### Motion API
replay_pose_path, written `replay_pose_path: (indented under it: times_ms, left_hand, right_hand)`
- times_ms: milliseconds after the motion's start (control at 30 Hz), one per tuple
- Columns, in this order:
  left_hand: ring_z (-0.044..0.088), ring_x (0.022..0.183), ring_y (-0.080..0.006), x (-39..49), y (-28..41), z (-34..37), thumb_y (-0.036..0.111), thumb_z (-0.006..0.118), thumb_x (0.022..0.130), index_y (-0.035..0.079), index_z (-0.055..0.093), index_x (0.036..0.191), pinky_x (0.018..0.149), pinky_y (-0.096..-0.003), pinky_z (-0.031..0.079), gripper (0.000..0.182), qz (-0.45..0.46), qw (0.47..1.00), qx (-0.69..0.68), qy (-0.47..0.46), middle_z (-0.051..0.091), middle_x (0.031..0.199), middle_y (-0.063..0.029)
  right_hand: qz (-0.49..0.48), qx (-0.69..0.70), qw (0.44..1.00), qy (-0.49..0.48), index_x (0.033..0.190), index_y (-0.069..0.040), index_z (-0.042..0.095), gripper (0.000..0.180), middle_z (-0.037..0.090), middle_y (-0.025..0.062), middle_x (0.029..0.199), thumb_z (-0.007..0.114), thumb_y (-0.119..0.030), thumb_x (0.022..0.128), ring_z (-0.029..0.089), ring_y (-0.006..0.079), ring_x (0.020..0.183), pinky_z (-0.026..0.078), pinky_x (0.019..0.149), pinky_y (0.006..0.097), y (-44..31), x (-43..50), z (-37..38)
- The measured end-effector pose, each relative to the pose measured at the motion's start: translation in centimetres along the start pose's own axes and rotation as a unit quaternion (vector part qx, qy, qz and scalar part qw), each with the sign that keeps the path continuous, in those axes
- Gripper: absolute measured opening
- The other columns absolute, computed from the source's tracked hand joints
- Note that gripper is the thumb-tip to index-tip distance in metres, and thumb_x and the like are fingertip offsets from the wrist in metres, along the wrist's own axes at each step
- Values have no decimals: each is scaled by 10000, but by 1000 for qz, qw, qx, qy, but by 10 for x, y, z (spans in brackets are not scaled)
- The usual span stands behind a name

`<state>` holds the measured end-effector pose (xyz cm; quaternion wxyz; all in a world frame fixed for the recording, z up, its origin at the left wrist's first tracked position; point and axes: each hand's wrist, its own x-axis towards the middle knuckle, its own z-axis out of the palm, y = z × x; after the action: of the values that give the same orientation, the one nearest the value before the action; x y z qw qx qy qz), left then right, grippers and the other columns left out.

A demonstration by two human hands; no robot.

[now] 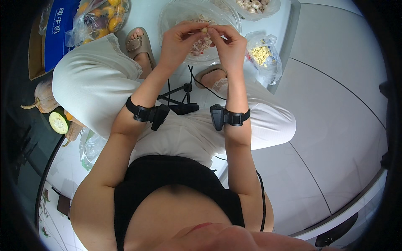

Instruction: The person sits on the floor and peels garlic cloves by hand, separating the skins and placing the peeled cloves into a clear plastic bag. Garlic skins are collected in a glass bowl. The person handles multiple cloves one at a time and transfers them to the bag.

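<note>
Above a lined bowl, my left hand (182, 42) and my right hand (229, 42) meet, their fingertips together on a small pale garlic clove (204, 30). Both hands touch the clove; which one bears it is hard to tell. The round clear bowl (163, 28), lined with a plastic bag, holds papery garlic skins (199, 48). Right of it lies an open plastic bag of peeled garlic cloves (261, 56). Whole garlic bulbs (252, 5) fill another bag at the top. The hands partly hide the bowl's contents.
On the left stand a blue carton (58, 34) and a clear bag of orange-yellow produce (105, 18). Below them lie a pumpkin (47, 95) and a cut green vegetable (58, 121). A black tripod-like stand (185, 97) and a cable are between my legs. Grey cabinet-like panels (333, 103) line the right.
</note>
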<state>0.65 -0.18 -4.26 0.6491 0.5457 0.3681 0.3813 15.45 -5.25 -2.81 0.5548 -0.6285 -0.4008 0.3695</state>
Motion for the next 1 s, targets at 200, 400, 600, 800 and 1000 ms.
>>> replay_pose_path:
  times_ms: [200, 400, 600, 800, 1000]
  left_hand:
    - [658, 926, -123, 0, 1, -1, -4, 678, 897, 35, 727, 1150, 812, -235, 539, 261, 22, 1000, 11, -4, 677, 1052, -62]
    - [663, 927, -119, 1, 0, 0, -11, 678, 896, 36, 727, 1149, 803, -234, 539, 262, 27, 1000, -1, -4, 678, 1048, -58]
    - [657, 980, -98, -1, 0, 0, -24, 685, 896, 58, 718, 1164, 842, -216, 533, 282, -54, 998, -42, -10, 682, 1080, -21]
    - [667, 971, -106, 1, -1, 0, -16, 693, 894, 60, 719, 1154, 823, -225, 547, 273, -21, 1000, -8, 5, 684, 1071, -19]
    - [666, 957, -103, 0, 2, -2, -20, 692, 892, 62, 728, 1136, 825, -224, 546, 261, 11, 999, 41, 1, 676, 1058, -16]
  right_hand:
    - [32, 27, 999, -12, 966, 15, 739, 97, 695, 64, 836, 726, -29, 881, 636, 84, 658, 503, 546, 205, -1, -1, -2]
    - [47, 47, 998, -14, 980, 27, 727, 109, 692, 65, 793, 716, -24, 884, 629, 77, 647, 495, 542, 204, 0, -2, -2]
    - [64, 25, 998, 7, 985, 29, 724, 105, 696, 67, 860, 707, -16, 891, 636, 91, 691, 514, 577, 217, 1, -3, 1]
    - [-15, -43, 999, -3, 959, 22, 734, 82, 688, 64, 938, 704, 11, 883, 649, 98, 738, 532, 603, 218, -2, -1, 0]
    - [-37, -86, 996, -8, 935, 23, 730, 72, 688, 65, 907, 710, 18, 866, 651, 99, 736, 519, 607, 205, -7, -1, -1]
